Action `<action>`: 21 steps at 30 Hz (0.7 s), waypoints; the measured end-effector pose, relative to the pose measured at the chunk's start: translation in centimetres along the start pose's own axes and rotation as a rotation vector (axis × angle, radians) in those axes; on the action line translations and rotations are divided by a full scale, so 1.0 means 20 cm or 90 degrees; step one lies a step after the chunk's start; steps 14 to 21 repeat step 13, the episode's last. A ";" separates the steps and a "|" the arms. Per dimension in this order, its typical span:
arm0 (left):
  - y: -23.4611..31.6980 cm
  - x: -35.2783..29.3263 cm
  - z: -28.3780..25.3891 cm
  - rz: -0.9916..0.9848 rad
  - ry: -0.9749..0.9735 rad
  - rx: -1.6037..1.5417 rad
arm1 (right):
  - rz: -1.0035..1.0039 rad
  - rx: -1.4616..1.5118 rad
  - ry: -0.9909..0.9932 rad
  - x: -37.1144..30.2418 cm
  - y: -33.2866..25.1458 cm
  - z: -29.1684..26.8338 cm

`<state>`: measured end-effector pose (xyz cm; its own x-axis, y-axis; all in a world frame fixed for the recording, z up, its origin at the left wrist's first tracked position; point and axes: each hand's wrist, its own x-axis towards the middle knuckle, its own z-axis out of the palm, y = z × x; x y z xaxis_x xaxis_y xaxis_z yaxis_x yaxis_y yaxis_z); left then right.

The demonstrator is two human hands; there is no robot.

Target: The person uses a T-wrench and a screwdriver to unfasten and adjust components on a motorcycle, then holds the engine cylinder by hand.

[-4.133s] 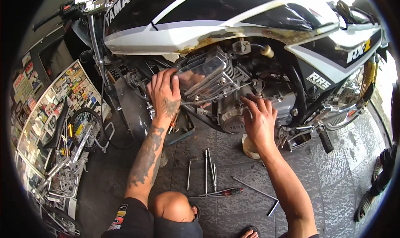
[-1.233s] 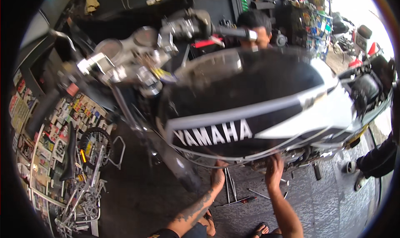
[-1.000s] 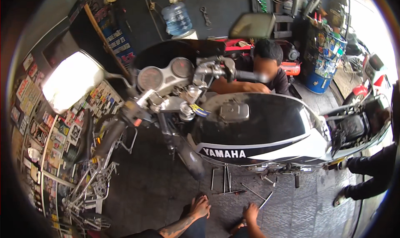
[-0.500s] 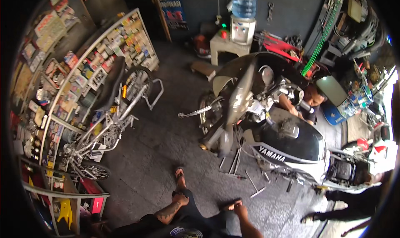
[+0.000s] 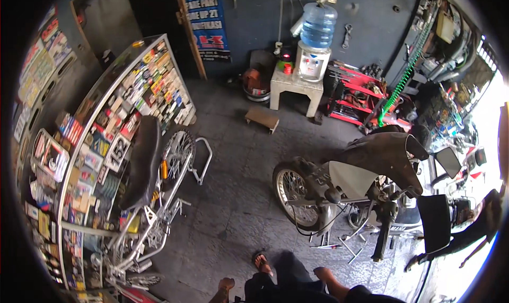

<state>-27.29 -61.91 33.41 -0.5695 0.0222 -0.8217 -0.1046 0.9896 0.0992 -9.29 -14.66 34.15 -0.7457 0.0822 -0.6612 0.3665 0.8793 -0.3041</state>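
Observation:
Low in the view, my left hand [image 5: 226,284] is curled into a fist beside my left leg, with nothing visible in it. My right hand [image 5: 323,275] hangs beside my right leg, its fingers closed and nothing showing in them. Between them, a foot in a dark sandal [image 5: 263,262] rests on the floor. Neither hand touches the motorcycle [image 5: 366,177] at right, which is nearest my right hand. Its spoked front wheel [image 5: 290,192] points left, and a black handlebar grip [image 5: 386,230] extends toward me.
A stripped motorcycle frame [image 5: 152,223] with a black seat leans by a glass parts cabinet [image 5: 114,93] at left. Metal tools [image 5: 352,250] lie on the floor. A low wooden stool [image 5: 262,119], water dispenser [image 5: 313,62] and red tool rack [image 5: 360,93] stand farther back. Another person [image 5: 474,231] is at the right edge.
My view has shifted, with the back wall now more in sight. My left hand has come off my knee, and both hands sit lower. The person crouching behind the motorcycle is no longer visible.

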 end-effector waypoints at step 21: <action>0.58 0.83 -1.38 0.178 -0.307 -0.569 | 0.084 0.311 -0.312 1.19 -0.57 -0.21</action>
